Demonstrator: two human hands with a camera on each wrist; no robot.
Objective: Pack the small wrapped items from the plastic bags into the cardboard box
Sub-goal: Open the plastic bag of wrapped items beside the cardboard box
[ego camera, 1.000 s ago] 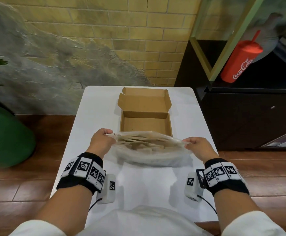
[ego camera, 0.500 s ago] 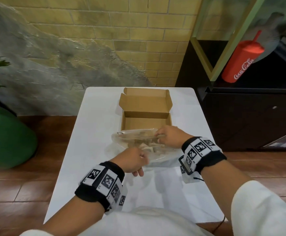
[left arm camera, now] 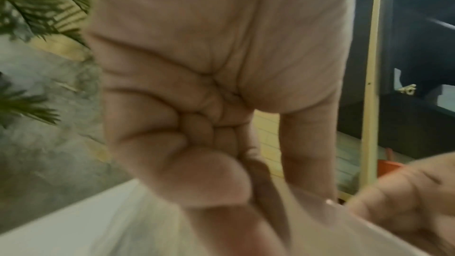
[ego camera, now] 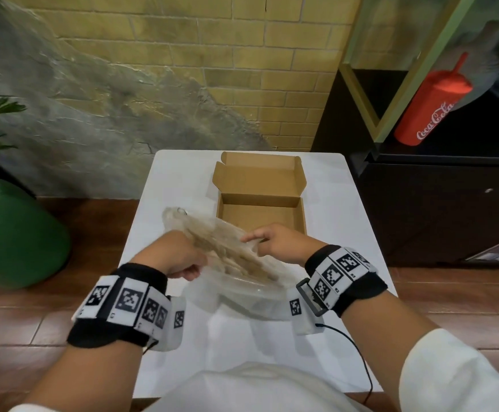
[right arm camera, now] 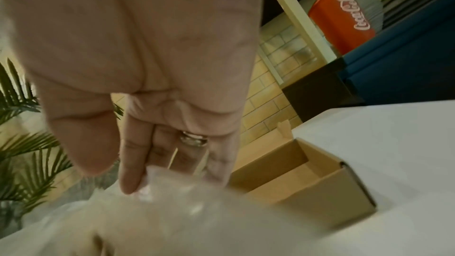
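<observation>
White table [ego camera: 165, 185]: 1 open cardboard box [ego camera: 260, 215], 1 plastic bag [ego camera: 230, 263] w/ wrapped items, both hands [ego camera: 179, 257] [ego camera: 275, 242] gripping it.

- One cardboard box [ego camera: 260, 203], lid open, toward the far edge of the white table [ego camera: 165, 185].
- One clear plastic bag [ego camera: 242, 272] near the table's middle; the wrapped items inside are too blurred to count.
- Two hands: left hand [ego camera: 172, 252], right hand [ego camera: 278, 243].
- One red cup [ego camera: 429, 105].
- One green plant pot [ego camera: 16, 236].

Left hand [ego camera: 177, 254] clenched with curled fingers [left arm camera: 197, 143]; right hand [ego camera: 278, 243] pinching.
</observation>
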